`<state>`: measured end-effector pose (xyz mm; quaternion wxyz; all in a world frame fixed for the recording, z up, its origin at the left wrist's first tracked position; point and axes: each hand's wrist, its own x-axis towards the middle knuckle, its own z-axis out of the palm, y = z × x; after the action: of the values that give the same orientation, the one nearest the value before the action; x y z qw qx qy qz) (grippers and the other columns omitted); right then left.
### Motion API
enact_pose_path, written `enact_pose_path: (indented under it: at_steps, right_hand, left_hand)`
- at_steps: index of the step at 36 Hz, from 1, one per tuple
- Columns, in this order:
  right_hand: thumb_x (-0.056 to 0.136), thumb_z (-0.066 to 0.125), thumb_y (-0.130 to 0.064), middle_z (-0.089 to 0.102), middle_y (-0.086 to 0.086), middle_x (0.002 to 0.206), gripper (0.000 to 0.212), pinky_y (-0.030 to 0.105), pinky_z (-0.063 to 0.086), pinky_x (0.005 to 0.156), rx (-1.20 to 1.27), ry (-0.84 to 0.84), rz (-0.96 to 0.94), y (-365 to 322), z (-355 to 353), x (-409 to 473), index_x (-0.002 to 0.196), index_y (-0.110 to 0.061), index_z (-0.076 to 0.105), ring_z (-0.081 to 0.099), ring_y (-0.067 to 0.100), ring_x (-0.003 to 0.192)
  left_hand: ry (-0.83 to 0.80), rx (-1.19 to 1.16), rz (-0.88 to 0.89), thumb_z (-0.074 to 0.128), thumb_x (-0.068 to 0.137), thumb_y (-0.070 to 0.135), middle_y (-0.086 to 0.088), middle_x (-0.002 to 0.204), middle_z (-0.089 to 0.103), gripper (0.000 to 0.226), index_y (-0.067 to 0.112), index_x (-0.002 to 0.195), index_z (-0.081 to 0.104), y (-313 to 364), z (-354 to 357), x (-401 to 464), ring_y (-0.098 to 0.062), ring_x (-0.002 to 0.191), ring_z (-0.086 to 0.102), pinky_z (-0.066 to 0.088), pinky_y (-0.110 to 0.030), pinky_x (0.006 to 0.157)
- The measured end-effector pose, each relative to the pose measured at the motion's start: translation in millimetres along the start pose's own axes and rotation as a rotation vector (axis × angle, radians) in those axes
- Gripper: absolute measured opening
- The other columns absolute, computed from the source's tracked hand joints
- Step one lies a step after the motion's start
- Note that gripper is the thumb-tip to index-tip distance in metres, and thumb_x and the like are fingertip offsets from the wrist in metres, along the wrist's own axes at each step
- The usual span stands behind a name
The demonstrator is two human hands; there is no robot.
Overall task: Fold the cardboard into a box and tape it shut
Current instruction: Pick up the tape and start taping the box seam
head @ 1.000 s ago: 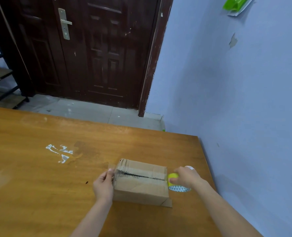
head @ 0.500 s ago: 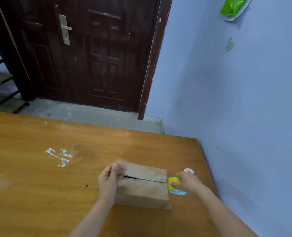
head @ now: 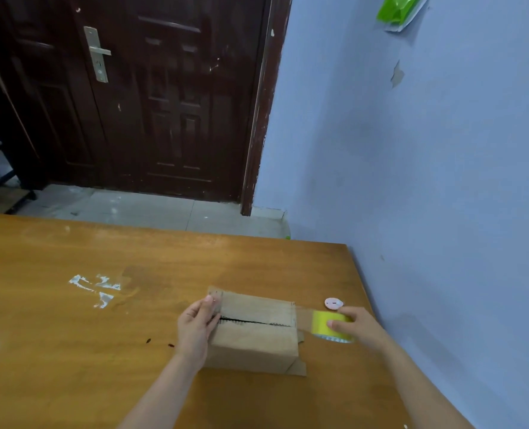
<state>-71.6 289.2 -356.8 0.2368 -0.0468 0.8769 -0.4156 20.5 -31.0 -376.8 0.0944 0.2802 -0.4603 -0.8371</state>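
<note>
Head cam, lower middle: wooden desk (head: 71, 351) carrying the cardboard box (head: 253, 332). Left hand (head: 195, 328) pinches the tape end onto its left edge, right hand (head: 357, 326) grips the yellow tape roll (head: 325, 325) just right of it.

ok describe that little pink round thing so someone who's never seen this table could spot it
Start at the wooden table, on the side along the blue wall. Just beyond the right hand gripping the yellow tape roll lies a small disc. It alone is pale pink, flat and round.
</note>
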Motion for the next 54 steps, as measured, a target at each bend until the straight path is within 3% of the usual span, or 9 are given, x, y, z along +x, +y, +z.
enact_pose_path:
  at_steps: [12,18,26,30,35,38,44,50,54]
  right_hand:
    - [0.079,0.066,-0.035,0.042,0.0,0.062,0.035,0.018,0.031,0.052,0.172,-0.031,-0.229,-53.5,-11.1,-23.1,0.066,-0.004,0.053,0.041,0.01,0.057]
    - [0.087,0.067,-0.029,0.044,-0.003,0.06,0.029,0.022,0.029,0.052,-0.074,0.002,-0.207,-58.4,-5.6,-14.2,0.063,-0.017,0.055,0.04,0.011,0.057]
    - [0.087,0.061,-0.039,0.041,-0.008,0.058,0.036,0.024,0.029,0.053,-0.321,0.053,-0.111,-64.5,-8.4,-11.3,0.059,-0.022,0.046,0.039,0.007,0.054]
    - [0.085,0.061,-0.038,0.041,0.0,0.06,0.039,0.032,0.028,0.057,-0.51,0.119,-0.078,-60.6,-14.2,-12.4,0.059,-0.017,0.04,0.041,0.016,0.06]
    - [0.083,0.061,-0.044,0.04,-0.008,0.057,0.038,0.028,0.03,0.056,-0.416,0.128,-0.135,-61.1,-31.6,-19.6,0.06,-0.02,0.044,0.039,0.007,0.054]
    - [0.079,0.062,-0.045,0.04,-0.008,0.056,0.037,0.029,0.031,0.055,-0.432,0.131,-0.14,-67.0,-31.8,-19.6,0.058,-0.02,0.045,0.038,0.007,0.053]
    - [0.078,0.061,-0.046,0.04,-0.01,0.051,0.034,0.027,0.03,0.053,-0.408,0.081,-0.099,-63.0,-20.6,-15.9,0.052,-0.031,0.047,0.038,0.004,0.05]
    - [0.081,0.062,-0.045,0.068,0.011,0.101,0.041,0.038,0.049,0.072,-0.428,0.043,-0.039,-53.9,-4.4,-8.5,0.093,-0.007,0.067,0.064,0.028,0.091]
    - [0.083,0.06,-0.044,0.047,-0.003,0.067,0.035,0.031,0.032,0.058,-0.432,-0.021,-0.003,-51.5,5.8,-1.6,0.06,-0.021,0.048,0.044,0.016,0.058]
  left_hand:
    - [0.187,-0.154,0.016,0.043,0.099,0.011,-0.005,0.07,0.071,0.028,0.006,0.075,0.056,28.6,9.0,10.6,-0.014,0.061,0.07,0.059,-0.027,0.063]
    - [0.235,-0.177,0.029,0.042,0.099,0.008,-0.015,0.089,0.066,0.027,0.003,0.077,0.056,31.2,13.9,11.2,-0.014,0.065,0.071,0.059,-0.025,0.066]
    - [0.288,-0.171,0.063,0.044,0.099,0.01,-0.006,0.068,0.07,0.026,0.006,0.075,0.053,26.6,23.3,12.0,-0.011,0.059,0.07,0.057,-0.021,0.055]
    - [0.304,-0.157,0.107,0.043,0.1,0.012,-0.008,0.078,0.064,0.029,0.009,0.072,0.052,24.1,22.1,8.9,-0.008,0.058,0.069,0.054,-0.018,0.049]
    - [0.187,-0.166,0.048,0.042,0.1,0.014,-0.012,0.086,0.068,0.025,0.006,0.079,0.053,19.3,11.2,3.2,-0.023,0.079,0.07,0.059,-0.031,0.071]
    - [0.118,-0.28,0.011,0.039,0.101,0.011,-0.013,0.075,0.072,0.026,0.004,0.08,0.051,15.8,5.5,1.7,-0.024,0.074,0.072,0.06,-0.031,0.071]
    - [0.033,-0.278,-0.061,0.036,0.102,0.015,-0.012,0.094,0.071,0.026,0.006,0.084,0.053,1.4,-9.4,6.2,-0.019,0.085,0.071,0.058,-0.033,0.077]
    - [0.029,-0.308,-0.118,0.033,0.103,0.017,-0.018,0.095,0.068,0.031,0.002,0.081,0.05,4.9,-14.3,8.9,-0.023,0.078,0.072,0.058,-0.04,0.073]
    - [0.086,-0.28,-0.146,0.031,0.103,0.017,-0.017,0.09,0.068,0.031,0.005,0.079,0.045,10.4,-14.1,9.2,-0.021,0.07,0.072,0.06,-0.038,0.062]
